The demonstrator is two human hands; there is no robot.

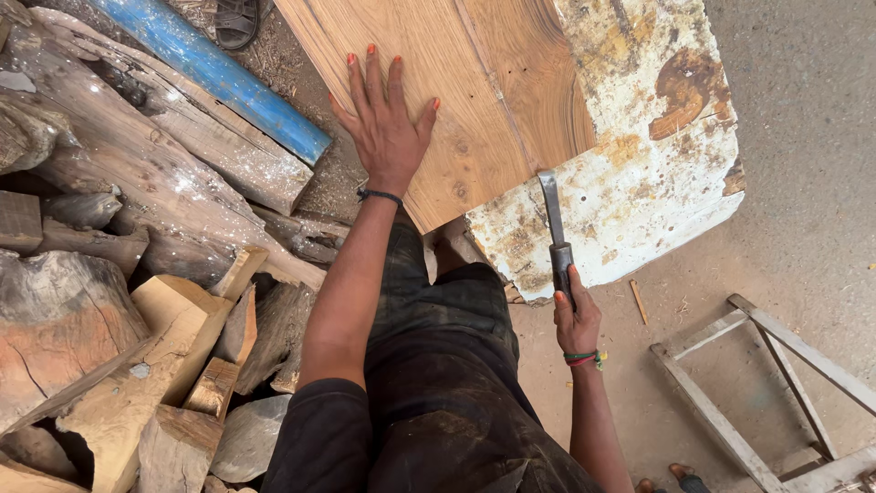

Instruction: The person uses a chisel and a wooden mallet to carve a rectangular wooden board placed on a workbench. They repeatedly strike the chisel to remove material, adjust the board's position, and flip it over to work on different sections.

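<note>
My left hand (385, 119) lies flat, fingers spread, on a bare brown wooden board (456, 82) in the upper middle of the view. My right hand (577, 319) grips the handle of a metal chisel (552, 215). The blade points up and its tip touches the edge where bare wood meets a patch of flaking white paint (639, 164). The painted patch covers the board's right part, with rusty brown stains on it. My dark trousers fill the lower middle of the view.
A pile of rough logs and cut wood blocks (137, 274) fills the left side. A blue pipe (214, 73) lies across it at top left. A wooden frame (776, 383) rests on the dirt floor at lower right.
</note>
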